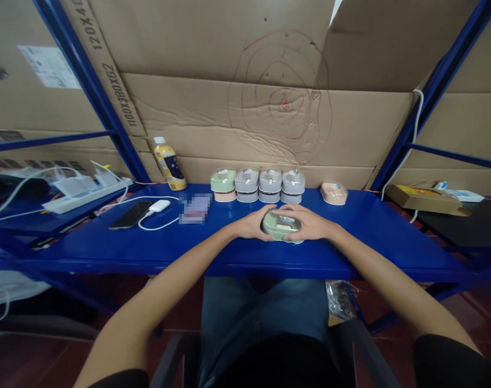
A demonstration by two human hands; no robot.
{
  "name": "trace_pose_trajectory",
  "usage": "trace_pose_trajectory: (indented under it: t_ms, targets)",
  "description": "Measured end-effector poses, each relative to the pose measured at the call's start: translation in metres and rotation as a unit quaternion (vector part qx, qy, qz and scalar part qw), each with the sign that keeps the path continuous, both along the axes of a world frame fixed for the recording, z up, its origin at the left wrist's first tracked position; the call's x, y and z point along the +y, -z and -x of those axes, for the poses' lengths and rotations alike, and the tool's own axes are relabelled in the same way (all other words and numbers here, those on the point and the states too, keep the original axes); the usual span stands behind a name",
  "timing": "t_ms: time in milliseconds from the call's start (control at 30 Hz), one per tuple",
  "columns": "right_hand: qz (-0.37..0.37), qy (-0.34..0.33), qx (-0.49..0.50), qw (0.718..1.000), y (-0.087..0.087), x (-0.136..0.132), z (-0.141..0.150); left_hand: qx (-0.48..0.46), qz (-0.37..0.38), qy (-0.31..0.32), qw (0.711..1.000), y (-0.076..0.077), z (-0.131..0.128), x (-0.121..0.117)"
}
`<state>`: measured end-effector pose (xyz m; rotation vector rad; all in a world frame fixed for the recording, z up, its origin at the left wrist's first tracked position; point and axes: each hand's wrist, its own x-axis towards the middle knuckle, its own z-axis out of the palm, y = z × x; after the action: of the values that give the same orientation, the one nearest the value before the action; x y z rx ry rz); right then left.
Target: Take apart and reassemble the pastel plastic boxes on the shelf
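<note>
A green oval container (276,228) with a clear cover rests near the front of the blue table (176,250). Around its left side curl the fingers of my left hand (253,224). From the right, my right hand (308,222) grips the same container, its fingers over the top edge. Behind my hands stands a row of similar containers stacked in twos: a green one (223,179) on a peach one (225,195), then several grey ones (270,179). A single peach container (334,192) sits apart to the right.
At the back left stands a yellow bottle (169,164). A black phone (131,215), a white charger (159,206) with a looping cable and a blurred packet (196,208) lie left of my hands. Blue posts (443,70) and cardboard (181,102) bound the table; an open box (425,200) is at right.
</note>
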<state>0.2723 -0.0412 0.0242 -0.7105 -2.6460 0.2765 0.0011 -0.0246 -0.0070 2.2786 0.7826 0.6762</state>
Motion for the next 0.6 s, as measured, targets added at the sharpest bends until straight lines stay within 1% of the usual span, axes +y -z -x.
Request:
trace_pose_trajectory:
  t_ms: [100, 200, 300, 400, 500, 567, 600]
  targets:
    - [-0.022, 0.029, 0.007, 0.999, 0.008, -0.010, -0.009, -0.014, -0.004, -0.005, 1.000, 0.003, 0.001, 0.000]
    - [-0.044, 0.067, -0.024, 0.997, 0.012, -0.029, -0.033, -0.045, -0.019, -0.015, 0.999, 0.007, 0.003, 0.002]
    - [-0.067, 0.149, -0.086, 0.983, 0.009, -0.052, -0.065, -0.022, -0.049, -0.058, 0.997, 0.010, 0.005, 0.003]
    - [-0.095, 0.242, -0.145, 0.955, 0.004, -0.064, -0.091, 0.018, -0.069, -0.084, 0.994, 0.010, 0.004, 0.002]
    - [-0.147, 0.315, -0.185, 0.919, 0.001, -0.053, -0.100, 0.048, -0.074, -0.093, 0.992, 0.007, 0.002, 0.000]
    - [-0.190, 0.343, -0.199, 0.898, 0.001, -0.035, -0.097, 0.057, -0.071, -0.096, 0.991, 0.006, 0.001, -0.001]
    - [-0.208, 0.347, -0.202, 0.892, 0.001, -0.023, -0.094, 0.059, -0.069, -0.096, 0.991, 0.006, 0.001, -0.001]
